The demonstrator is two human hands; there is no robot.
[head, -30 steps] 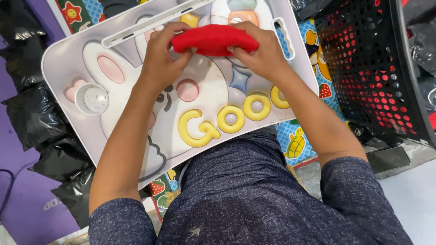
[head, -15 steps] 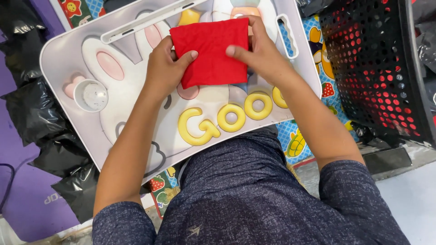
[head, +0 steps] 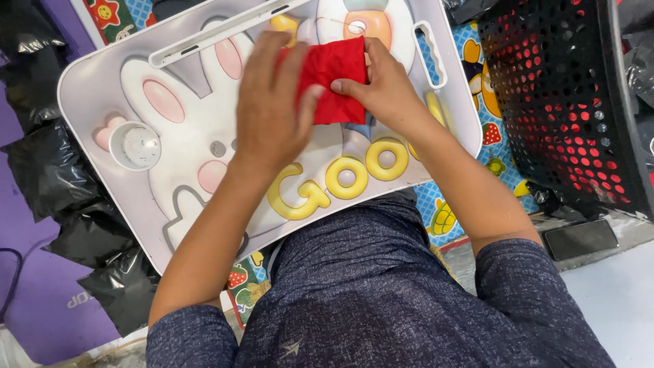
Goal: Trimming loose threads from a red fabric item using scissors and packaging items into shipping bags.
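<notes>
Red cloth (head: 338,78) is soft, light, limp: your left hand (head: 272,102) presses flat at 9 o'clock, right hand (head: 381,85) pinches its 3 o'clock edge; grip edges.

red cloth (head: 337,78): its left part is hidden under the left hand (head: 269,112); fold count cannot be told.
left hand: blurred, fingers indistinct.
lap tray (head: 102,88): top edge cut off by the frame; its picture partly covered by both arms.
black basket (head: 565,102): cut off at top and right.
</notes>
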